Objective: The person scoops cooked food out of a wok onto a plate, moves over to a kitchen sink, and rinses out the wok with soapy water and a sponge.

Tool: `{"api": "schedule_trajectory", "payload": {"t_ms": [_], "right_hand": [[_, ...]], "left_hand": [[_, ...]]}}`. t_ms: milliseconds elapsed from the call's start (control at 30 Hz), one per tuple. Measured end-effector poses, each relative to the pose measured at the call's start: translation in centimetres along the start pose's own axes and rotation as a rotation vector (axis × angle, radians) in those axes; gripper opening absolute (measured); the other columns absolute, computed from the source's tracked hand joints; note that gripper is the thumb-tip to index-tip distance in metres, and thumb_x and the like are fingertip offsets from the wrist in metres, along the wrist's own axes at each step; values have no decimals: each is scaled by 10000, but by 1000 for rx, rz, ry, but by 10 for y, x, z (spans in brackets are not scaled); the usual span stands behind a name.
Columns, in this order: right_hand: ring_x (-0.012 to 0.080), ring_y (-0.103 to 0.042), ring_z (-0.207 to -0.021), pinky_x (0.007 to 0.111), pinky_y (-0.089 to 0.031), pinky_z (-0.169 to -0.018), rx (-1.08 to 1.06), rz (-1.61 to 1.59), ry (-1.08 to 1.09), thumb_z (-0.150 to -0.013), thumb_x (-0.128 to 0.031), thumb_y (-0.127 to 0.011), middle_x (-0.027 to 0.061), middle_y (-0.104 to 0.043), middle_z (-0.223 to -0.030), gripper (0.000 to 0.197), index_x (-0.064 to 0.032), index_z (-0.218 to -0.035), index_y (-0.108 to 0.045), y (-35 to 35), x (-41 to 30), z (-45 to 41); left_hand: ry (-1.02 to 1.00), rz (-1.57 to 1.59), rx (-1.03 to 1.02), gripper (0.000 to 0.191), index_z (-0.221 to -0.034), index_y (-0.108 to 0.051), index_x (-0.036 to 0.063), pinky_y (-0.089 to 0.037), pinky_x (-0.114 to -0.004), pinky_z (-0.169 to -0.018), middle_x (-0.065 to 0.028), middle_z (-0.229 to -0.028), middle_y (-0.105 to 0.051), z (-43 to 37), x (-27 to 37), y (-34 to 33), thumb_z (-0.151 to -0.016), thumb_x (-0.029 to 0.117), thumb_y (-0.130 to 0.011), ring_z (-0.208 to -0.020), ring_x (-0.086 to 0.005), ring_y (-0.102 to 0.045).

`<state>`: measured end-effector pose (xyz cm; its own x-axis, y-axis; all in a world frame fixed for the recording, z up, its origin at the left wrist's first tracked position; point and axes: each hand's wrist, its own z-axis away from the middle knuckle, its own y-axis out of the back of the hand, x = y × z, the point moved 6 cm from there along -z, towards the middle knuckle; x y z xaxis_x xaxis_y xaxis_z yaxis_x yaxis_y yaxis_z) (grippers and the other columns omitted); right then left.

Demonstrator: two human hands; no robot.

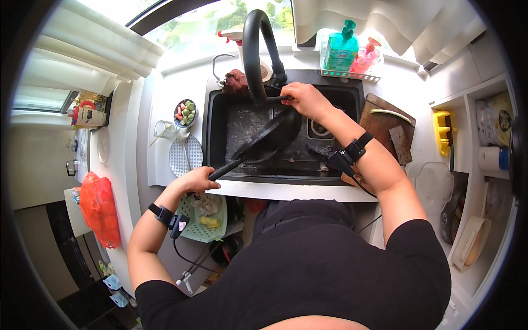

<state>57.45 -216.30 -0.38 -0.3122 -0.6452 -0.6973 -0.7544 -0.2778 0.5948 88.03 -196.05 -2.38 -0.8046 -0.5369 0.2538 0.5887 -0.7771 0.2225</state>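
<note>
My left hand (197, 180) is closed around the handle of a black frying pan (268, 136). The pan is held tilted inside a black sink (214, 123), over its wet basin. My right hand (307, 99) is at a black gooseneck faucet (251, 53), with its fingers pinching a slim dark part, apparently the lever. The drain (319, 128) shows beyond the pan, below my right forearm. Small food scraps (324, 167) lie on the basin floor near the front. Whether water runs from the spout cannot be made out.
Left of the sink stand a bowl of cut vegetables (185, 112), a glass (164, 130) and a patterned plate (177, 159). A wooden cutting board (377, 119) with a cleaver (399, 142) lies on the right. Soap bottles (342, 49) sit in a basket behind. A green basket (218, 229) hangs below the counter.
</note>
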Motion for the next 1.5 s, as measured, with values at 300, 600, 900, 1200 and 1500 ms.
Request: {"api": "schedule_trajectory", "payload": {"t_ms": [300, 600, 900, 1200, 1500], "right_hand": [[191, -675, -815, 300, -524, -767, -461, -295, -333, -749, -124, -758, 57, -694, -839, 194, -68, -906, -657, -63, -17, 13], [227, -672, -718, 311, -532, -694, -92, -478, -231, -770, 16, -619, 111, -667, -792, 105, -32, -864, -620, -113, -18, -9], [354, -637, -806, 410, -526, -705, 116, -79, -73, -750, -11, -668, 182, -634, -879, 207, -9, -952, -621, -88, 6, -18], [138, -683, -811, 289, -520, -763, -305, -572, -362, -814, -63, -698, 47, -674, -770, 130, -45, -780, -574, -127, -12, -10], [133, -600, -741, 303, -478, -706, -761, -279, -386, -755, -157, -762, 14, -641, -756, 166, -95, -826, -625, -83, 8, 16]], "left_hand": [[-136, -509, 411, 393, -1091, -579, 46, -512, -465, -802, -208, -933, -673, -8, -16, -6, -765, 238, -684, -920, -384, -643], [-85, -514, 441, 385, -1073, -577, 76, -515, -469, -778, -183, -927, -677, -7, -10, -29, -774, 278, -710, -899, -373, -649], [-72, -556, 503, 378, -1052, -523, 54, -511, -492, -758, -188, -881, -672, 1, -7, -31, -794, 254, -713, -872, -389, -650], [-126, -622, 579, 390, -1057, -510, 7, -520, -489, -719, -180, -833, -669, 15, 5, -29, -793, 224, -699, -823, -371, -657], [-105, -721, 717, 254, -968, -475, 36, -517, -513, -645, -167, -777, -658, 10, -4, -18, -798, 128, -639, -746, -383, -662]]}}
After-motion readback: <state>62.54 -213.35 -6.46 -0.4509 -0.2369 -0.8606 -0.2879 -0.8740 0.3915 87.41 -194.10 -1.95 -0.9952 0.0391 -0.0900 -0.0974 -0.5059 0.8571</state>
